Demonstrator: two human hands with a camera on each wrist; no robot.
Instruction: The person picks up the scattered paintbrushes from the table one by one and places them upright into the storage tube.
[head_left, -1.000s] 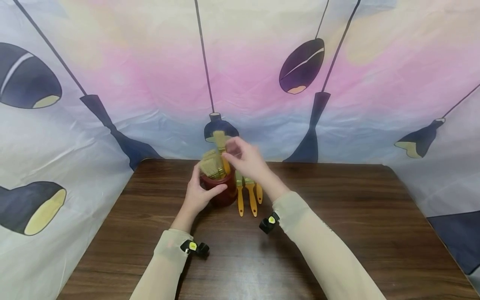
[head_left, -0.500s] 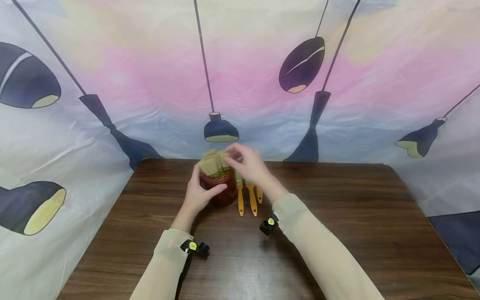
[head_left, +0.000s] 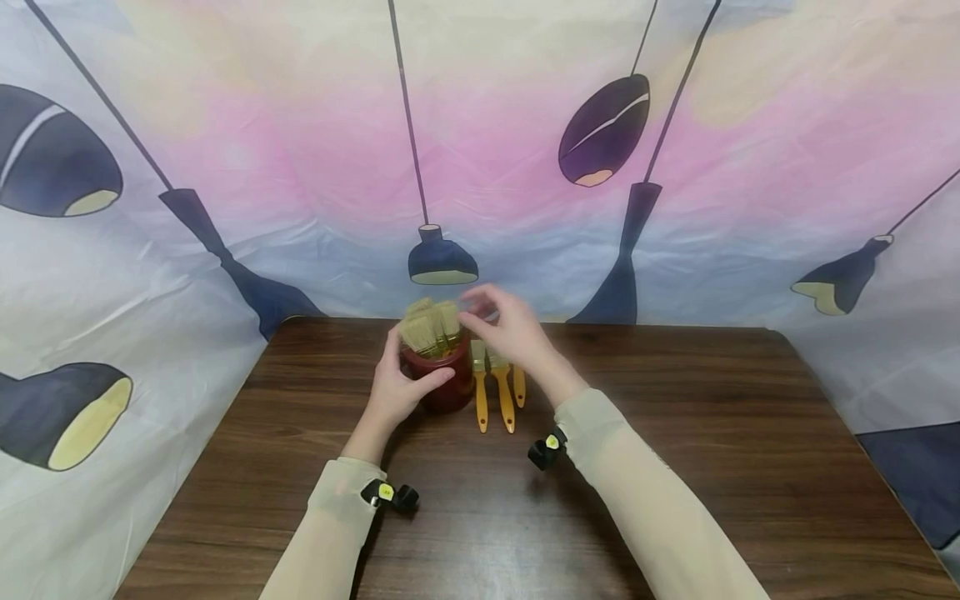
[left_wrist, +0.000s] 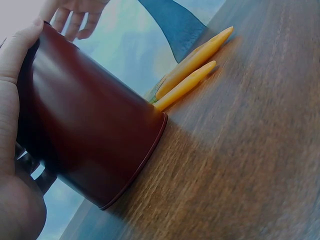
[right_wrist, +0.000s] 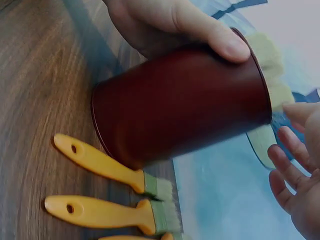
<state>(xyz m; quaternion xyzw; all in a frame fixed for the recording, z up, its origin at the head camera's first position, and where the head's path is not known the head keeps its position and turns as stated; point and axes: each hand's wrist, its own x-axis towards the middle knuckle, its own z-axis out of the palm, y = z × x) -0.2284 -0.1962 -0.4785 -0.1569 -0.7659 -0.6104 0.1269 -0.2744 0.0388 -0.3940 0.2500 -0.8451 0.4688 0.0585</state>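
Note:
A dark red cylindrical pot (head_left: 448, 388) stands upright on the table, holding several paintbrushes (head_left: 429, 330) with their pale bristles up. My left hand (head_left: 397, 383) grips the pot from its left side, thumb across the front near the rim. Just right of the bristles is my right hand (head_left: 513, 332), its fingers loosely bent and nothing held between them. In the right wrist view its fingertips (right_wrist: 280, 154) hang beside the pot's mouth. Three more paintbrushes with yellow handles (head_left: 503, 400) lie on the table right of the pot, handles toward me.
The brown wooden table (head_left: 720, 450) runs out to both sides, its back edge close behind the pot. Behind it hangs a cloth backdrop (head_left: 510, 150) printed with lamps. A small black camera sits on each wrist.
My right hand has lowered a paintbrush into the pot, let it go and drawn back slightly to the right. The left hand has kept its hold on the pot.

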